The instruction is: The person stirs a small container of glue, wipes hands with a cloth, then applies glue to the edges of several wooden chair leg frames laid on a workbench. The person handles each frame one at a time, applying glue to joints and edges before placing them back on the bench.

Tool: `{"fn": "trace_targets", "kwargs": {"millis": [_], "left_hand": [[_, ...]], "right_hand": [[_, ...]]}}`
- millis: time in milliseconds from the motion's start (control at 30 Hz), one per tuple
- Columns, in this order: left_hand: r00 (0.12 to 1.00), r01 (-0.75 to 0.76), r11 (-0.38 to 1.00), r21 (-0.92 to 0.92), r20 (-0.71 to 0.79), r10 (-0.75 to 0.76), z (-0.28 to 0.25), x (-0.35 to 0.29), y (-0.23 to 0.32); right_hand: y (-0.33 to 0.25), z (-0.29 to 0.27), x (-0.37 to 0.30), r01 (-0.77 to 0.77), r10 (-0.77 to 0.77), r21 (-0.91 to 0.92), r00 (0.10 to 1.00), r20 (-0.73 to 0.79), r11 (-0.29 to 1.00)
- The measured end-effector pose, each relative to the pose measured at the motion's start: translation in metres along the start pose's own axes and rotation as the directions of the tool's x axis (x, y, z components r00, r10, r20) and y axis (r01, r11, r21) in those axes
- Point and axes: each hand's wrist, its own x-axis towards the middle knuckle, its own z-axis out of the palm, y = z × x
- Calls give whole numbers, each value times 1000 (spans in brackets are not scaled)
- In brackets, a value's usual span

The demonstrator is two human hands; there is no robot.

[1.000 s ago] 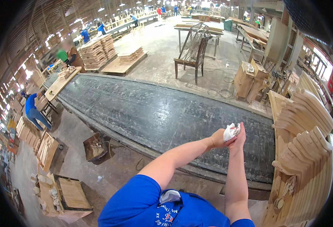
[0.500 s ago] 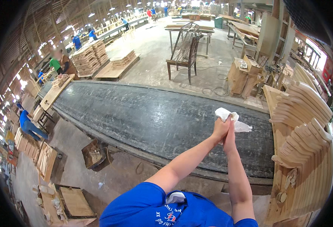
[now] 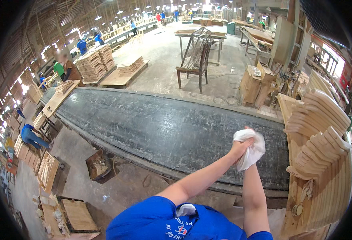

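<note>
Over the right part of the dark worktop (image 3: 164,120), in the head view, both hands meet at a white cloth (image 3: 256,150). The left hand (image 3: 241,149) has its fingers closed on the cloth. The right hand (image 3: 250,129) lies mostly behind it, with only a little showing at the top edge; whether it grips cannot be told.

Risks, as judged: a loosened left grip could drop the cloth onto the scuffed worktop and soil it. With the right hand largely covered, fingers could snag in the folds. A wide swing to the right could bring the loose end against the stacked wood parts (image 3: 324,160), which stand near and might be knocked.

Condition of the cloth: white, thin-looking, bunched at the left hand and spread below, its lower end hanging over the right wrist. Edges are blurred; the exact material and any stains cannot be confirmed.
</note>
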Motion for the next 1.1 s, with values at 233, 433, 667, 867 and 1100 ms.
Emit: {"fn": "trace_targets", "kwargs": {"millis": [233, 433, 667, 867, 1100], "left_hand": [[944, 273, 958, -88, -168, -285, -34, 19, 4], [921, 376, 885, -275, 10, -389, -33, 25, 34], [941, 326, 932, -157, 155, -302, 4, 27, 5], [949, 304, 952, -11, -87, -304, -46, 30, -48], [910, 415, 910, 15, -1, -415, -121, 24, -4]], "right_hand": [[46, 6, 13, -277, 249, -204, 956, -155, 939], [11, 12, 36, -362, 423, 261, 875, -237, 895], [-25, 24, 40, -140, 220, 235, 906, -362, 962], [3, 60, -7, -422, 403, -339, 906, -129, 841], [-2, 90, -44, -679, 679, -132, 732, -53, 722]]}}
